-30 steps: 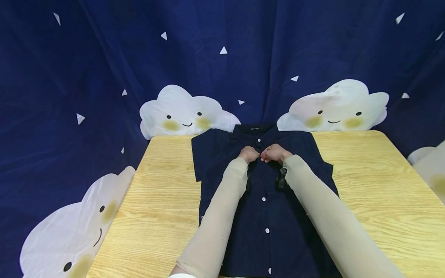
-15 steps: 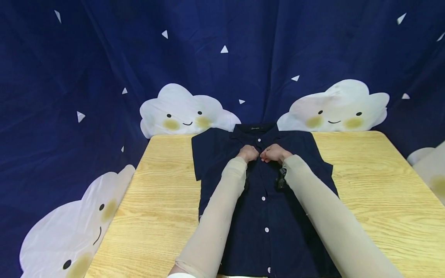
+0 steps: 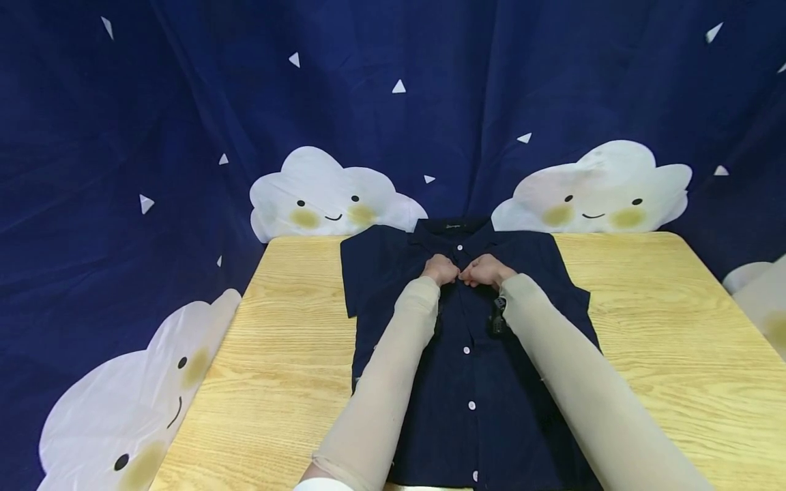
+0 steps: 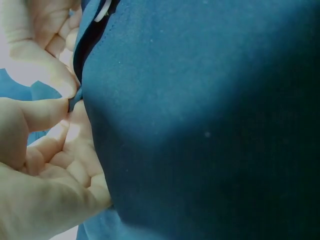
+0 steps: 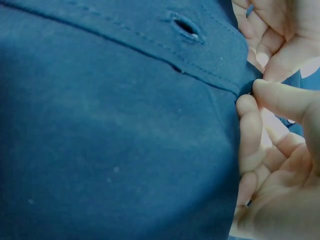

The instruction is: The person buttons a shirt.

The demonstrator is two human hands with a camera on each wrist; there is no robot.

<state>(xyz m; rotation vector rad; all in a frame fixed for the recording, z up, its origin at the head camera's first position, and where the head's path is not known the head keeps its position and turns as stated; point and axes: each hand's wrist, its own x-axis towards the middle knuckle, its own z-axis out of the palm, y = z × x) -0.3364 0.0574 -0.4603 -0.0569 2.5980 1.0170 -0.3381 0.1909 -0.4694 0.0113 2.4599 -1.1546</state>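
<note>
A navy short-sleeved shirt (image 3: 442,423) lies front up, its collar (image 3: 430,235) at the far side. My left hand (image 3: 440,270) and right hand (image 3: 485,271) meet at the front placket, just below the top button (image 3: 460,247). In the left wrist view, the left thumb and fingers pinch a fold of the fabric edge, and a white button (image 4: 103,10) shows above. The right hand (image 5: 285,155) pinches the same edge between thumb and index finger, below a stitched buttonhole (image 5: 186,28). The fingertips of both hands nearly touch, hiding what lies between them.
The shirt is spread over a wooden table (image 3: 295,327) with rounded far corners. Behind it hangs a dark blue curtain (image 3: 344,88) printed with smiling clouds and white triangles. White buttons (image 3: 467,350) run down the lower front. Pale sleeves (image 3: 383,382) cover both forearms.
Both hands stay at the same spot on the placket, with only small finger movements that bring the fingertips slightly closer together. The head view shifts a little; the shirt keeps its place.
</note>
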